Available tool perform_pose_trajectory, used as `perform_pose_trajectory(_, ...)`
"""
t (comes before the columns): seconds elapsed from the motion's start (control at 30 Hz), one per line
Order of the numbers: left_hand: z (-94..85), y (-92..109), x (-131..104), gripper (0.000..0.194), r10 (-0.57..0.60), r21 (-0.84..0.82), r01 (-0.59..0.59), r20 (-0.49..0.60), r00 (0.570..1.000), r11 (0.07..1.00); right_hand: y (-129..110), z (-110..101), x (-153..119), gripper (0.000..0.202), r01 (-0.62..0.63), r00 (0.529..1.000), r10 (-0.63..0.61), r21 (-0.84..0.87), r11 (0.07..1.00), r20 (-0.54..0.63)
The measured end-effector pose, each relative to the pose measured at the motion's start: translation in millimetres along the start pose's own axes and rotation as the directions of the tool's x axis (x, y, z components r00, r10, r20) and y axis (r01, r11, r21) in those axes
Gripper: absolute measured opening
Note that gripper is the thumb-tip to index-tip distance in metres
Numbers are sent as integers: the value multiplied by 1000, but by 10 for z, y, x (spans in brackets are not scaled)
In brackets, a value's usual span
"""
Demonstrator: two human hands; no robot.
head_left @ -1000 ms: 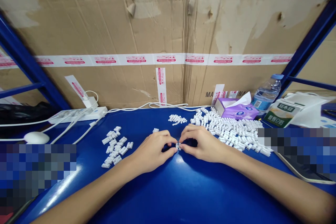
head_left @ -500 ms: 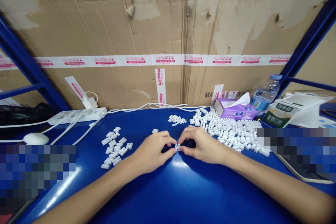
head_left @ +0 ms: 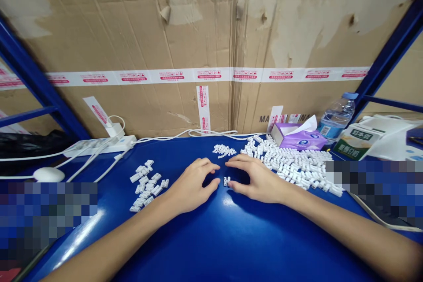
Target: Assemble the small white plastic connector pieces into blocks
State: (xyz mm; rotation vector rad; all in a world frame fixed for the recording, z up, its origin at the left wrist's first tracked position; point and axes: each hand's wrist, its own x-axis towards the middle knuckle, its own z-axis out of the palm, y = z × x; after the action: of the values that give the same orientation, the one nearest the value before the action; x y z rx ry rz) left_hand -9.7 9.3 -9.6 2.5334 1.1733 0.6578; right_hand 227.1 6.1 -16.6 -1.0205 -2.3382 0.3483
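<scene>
Fingers of both hands have moved off the small white piece (head_left: 225,181) they pinched half a second ago. One such piece now sits between the hands in the head view, just beside the right thumb; contact cannot be told. Left hand (head_left: 194,183) and right hand (head_left: 257,180) face each other, fingers curved and parted from thumbs, forearms angling inward. Three groups, too crowded to count: one cluster (head_left: 143,180) outside the left hand, one tiny-bit heap (head_left: 224,150) beyond both, one large pile (head_left: 291,163) beyond the right.
</scene>
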Motion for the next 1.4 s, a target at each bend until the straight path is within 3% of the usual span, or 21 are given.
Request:
perform_pose_trajectory(0.13, 63, -46, 7, 30, 34, 27, -32, -50, 998, 999, 9, 40, -35, 69, -31, 997, 37, -68, 997, 75)
perform_pose_trajectory(0.27, 117, -82, -1, 41, 33, 80, -32, -19, 999, 996, 5, 85, -64, 83, -55, 988, 71, -121, 991, 135)
perform_pose_trajectory(0.47, 138, -107, -2, 56, -14, 151, 1, 86, 996, 989, -20, 118, -73, 85, -51, 978, 88, -191, 980, 188)
perform_pose_trajectory(0.8, 64, -94, 60, 51, 42, 236, -84, 175, 984, 968, -48, 115, -66, 83, -37, 976, 78, -196, 980, 203)
perform_pose_trajectory(1.13, 25, -189, 122, 27, 114, 138, -110, -21, 993, 984, -37, 105, -66, 82, -52, 979, 84, -170, 984, 187)
perform_pose_trajectory(1.4, -48, -160, 134, 23, 91, 32, -91, 3, 996, 995, -69, 71, -57, 84, -56, 969, 104, -214, 975, 223)
